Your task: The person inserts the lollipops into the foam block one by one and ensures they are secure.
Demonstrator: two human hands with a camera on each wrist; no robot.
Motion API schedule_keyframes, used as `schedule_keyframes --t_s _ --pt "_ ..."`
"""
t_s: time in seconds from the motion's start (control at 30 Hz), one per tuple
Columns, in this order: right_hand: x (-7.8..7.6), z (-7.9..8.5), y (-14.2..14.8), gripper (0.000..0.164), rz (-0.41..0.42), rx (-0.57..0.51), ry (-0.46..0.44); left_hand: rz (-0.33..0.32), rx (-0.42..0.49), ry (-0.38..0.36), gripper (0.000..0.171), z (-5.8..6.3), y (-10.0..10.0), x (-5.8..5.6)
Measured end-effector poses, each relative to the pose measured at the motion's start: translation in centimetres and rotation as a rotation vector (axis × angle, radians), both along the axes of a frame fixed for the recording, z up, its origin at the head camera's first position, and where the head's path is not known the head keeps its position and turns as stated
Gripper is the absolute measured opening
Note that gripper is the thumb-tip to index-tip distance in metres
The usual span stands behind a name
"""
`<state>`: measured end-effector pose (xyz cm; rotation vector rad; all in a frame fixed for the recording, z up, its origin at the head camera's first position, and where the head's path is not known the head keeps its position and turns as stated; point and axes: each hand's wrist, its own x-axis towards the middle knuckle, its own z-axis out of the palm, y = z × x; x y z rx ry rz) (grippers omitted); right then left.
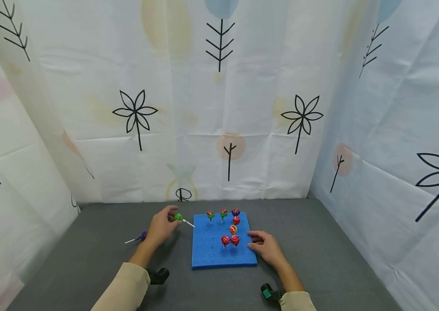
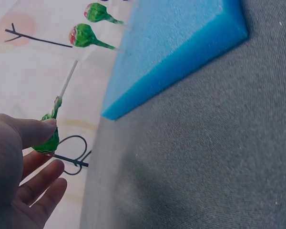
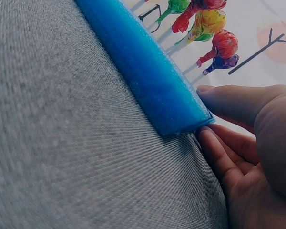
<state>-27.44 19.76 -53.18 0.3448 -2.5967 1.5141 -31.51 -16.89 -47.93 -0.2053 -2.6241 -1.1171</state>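
My left hand (image 1: 161,228) pinches a green-wrapped lollipop (image 1: 178,217) by its candy end, just left of the blue foam board (image 1: 203,254). Its white stick points toward the board; in the left wrist view this lollipop (image 2: 49,141) sits between thumb and fingers. Several lollipops stand upright in the board: two green-and-red ones (image 1: 223,213) at the back, with purple, red and yellow ones down the right side. With thumb above and fingers against the side, my right hand (image 1: 267,248) grips the board's right edge (image 3: 181,112).
A purple-wrapped lollipop (image 1: 141,236) lies on the grey tabletop (image 1: 172,285) beside my left forearm. Small dark holes dot the board's surface. White patterned cloth (image 1: 242,99) encloses the table's back and sides.
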Motion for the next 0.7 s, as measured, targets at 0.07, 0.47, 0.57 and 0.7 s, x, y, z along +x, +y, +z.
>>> schedule_keyframes --t_s 0.07,0.47,0.57,0.7 --pt "0.0 0.0 0.0 0.033 0.0 0.002 0.002 0.002 0.016 0.009 0.044 0.2 0.1 0.0" --pt "0.0 0.0 0.0 0.033 0.002 -0.002 0.007 -0.001 0.105 0.052 0.034 0.7 1.3 0.3" --pt "0.0 0.0 0.0 0.033 0.0 -0.001 0.003 -0.011 0.112 0.064 0.031 1.1 1.8 0.5" --pt "0.0 0.0 0.0 0.033 -0.004 0.003 0.004 -0.041 0.121 0.094 0.03 1.5 2.6 0.7"
